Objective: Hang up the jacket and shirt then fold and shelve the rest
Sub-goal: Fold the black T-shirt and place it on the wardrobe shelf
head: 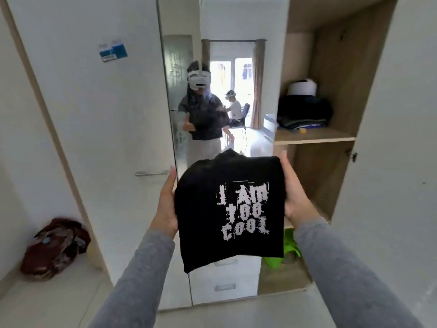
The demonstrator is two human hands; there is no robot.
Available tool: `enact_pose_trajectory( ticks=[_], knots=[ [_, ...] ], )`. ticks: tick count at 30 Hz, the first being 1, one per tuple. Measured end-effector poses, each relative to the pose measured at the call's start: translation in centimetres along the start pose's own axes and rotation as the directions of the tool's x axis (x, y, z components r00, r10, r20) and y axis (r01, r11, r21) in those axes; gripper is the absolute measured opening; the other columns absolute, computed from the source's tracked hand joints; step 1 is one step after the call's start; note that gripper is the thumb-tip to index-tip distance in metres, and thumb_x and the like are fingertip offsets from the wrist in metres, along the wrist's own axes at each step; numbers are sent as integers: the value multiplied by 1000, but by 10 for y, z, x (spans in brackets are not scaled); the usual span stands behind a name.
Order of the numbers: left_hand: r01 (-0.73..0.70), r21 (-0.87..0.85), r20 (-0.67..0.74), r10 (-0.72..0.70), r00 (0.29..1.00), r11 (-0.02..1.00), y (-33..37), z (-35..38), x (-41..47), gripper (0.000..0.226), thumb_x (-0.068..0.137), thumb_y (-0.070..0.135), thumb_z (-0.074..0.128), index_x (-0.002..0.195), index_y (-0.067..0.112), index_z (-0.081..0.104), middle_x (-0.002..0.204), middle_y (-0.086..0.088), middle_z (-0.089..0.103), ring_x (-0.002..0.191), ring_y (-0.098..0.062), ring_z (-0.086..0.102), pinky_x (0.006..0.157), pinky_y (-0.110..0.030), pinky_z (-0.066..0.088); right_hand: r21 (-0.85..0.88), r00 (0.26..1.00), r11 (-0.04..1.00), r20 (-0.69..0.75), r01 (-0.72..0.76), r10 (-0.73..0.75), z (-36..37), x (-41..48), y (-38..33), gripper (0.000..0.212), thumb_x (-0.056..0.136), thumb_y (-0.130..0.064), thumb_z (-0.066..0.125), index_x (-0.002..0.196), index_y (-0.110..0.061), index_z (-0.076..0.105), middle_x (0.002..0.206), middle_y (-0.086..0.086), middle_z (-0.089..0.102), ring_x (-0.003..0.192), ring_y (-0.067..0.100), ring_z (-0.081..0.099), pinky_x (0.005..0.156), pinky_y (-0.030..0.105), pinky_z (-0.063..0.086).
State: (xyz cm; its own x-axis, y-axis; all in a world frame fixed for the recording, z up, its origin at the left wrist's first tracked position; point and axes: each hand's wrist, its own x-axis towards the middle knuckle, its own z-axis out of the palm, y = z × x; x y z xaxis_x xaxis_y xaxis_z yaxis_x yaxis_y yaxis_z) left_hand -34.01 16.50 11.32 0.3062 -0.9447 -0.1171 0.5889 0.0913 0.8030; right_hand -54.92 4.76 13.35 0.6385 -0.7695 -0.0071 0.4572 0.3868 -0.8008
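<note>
Carries the folded black T-shirt (212,209) in mid-air before the wardrobe mirror (238,27), flat left hand (165,204) and flat right hand (294,197) pressing its long sides, neck end pointing away, lettering upright, long axis running front to back.

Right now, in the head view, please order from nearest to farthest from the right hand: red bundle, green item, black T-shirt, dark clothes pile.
1. black T-shirt, touching the right hand.
2. green item, low in the wardrobe, just below.
3. dark clothes pile, on the shelf above.
4. red bundle, far left.
</note>
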Motion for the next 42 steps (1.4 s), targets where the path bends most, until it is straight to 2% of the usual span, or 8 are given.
enact_pose_trajectory(
  ticks=[3, 6, 10, 13, 21, 28, 32, 42],
  knots=[
    [150, 176, 51, -161, 986, 973, -31, 22, 31, 60, 80, 53, 65, 122, 10, 62, 113, -14, 67, 100, -28, 67, 85, -38, 55, -148, 978, 984, -194, -103, 73, -36, -15, -9, 58, 80, -40, 68, 124, -2, 59, 115, 21, 66, 103, 32, 66, 87, 42, 54],
    [219, 209, 99, -244, 965, 953, -61, 44, 53, 34, 88, 24, 63, 114, 2, 64, 98, -16, 71, 82, -26, 71, 67, -35, 59, -186, 935, 978, -353, -98, 26, -75, -33, -17, 42, 88, -23, 61, 122, 1, 59, 111, 20, 68, 95, 30, 68, 76, 37, 58],
    [217, 194, 230, -259, 938, 957, -92, 79, 81, 41, 86, 15, 63, 124, 2, 58, 120, -17, 64, 109, -31, 62, 94, -42, 50, -178, 922, 984, -378, 17, -84, -116, -62, -41, 33, 94, -22, 53, 119, -2, 61, 114, 15, 68, 104, 27, 66, 86, 36, 54],
    [226, 228, 300, -289, 909, 947, -110, 113, 105, 39, 86, 20, 65, 121, 5, 61, 120, -13, 64, 112, -28, 61, 102, -40, 43, -244, 896, 967, -409, 73, -171, -142, -65, -69, 36, 91, -26, 59, 119, -4, 62, 115, 14, 67, 107, 28, 65, 94, 39, 50],
    [96, 236, 250, -156, 955, 967, -166, 192, 158, 34, 91, 31, 58, 119, 12, 61, 113, -6, 68, 105, -22, 65, 75, -28, 55, -385, 893, 918, -374, 97, -251, -216, -57, -134, 35, 90, -29, 60, 114, -4, 65, 110, 13, 70, 103, 26, 67, 94, 38, 51],
    [51, 233, 190, -97, 977, 971, -197, 224, 215, 35, 89, 31, 61, 116, 9, 63, 110, -7, 70, 100, -20, 67, 83, -30, 53, -384, 869, 923, -459, -6, -185, -286, -1, -169, 28, 88, -15, 63, 110, 3, 59, 104, 16, 69, 86, 24, 70, 68, 28, 59],
    [58, 255, 164, -103, 981, 965, -212, 217, 268, 33, 89, 30, 62, 116, 10, 63, 110, -8, 70, 101, -21, 67, 83, -31, 53, -389, 869, 919, -475, -64, -141, -326, 50, -175, 22, 88, -13, 63, 105, 1, 65, 102, 14, 71, 91, 23, 69, 73, 28, 57],
    [105, 350, 75, -139, 987, 931, -255, 217, 469, 31, 93, 26, 56, 122, 14, 57, 116, -2, 65, 102, -14, 62, 81, -26, 50, -699, 797, 692, -516, -180, -314, -410, 210, -201, 16, 84, -23, 70, 97, -14, 68, 93, 2, 72, 82, 16, 68, 67, 26, 52]
  ],
)
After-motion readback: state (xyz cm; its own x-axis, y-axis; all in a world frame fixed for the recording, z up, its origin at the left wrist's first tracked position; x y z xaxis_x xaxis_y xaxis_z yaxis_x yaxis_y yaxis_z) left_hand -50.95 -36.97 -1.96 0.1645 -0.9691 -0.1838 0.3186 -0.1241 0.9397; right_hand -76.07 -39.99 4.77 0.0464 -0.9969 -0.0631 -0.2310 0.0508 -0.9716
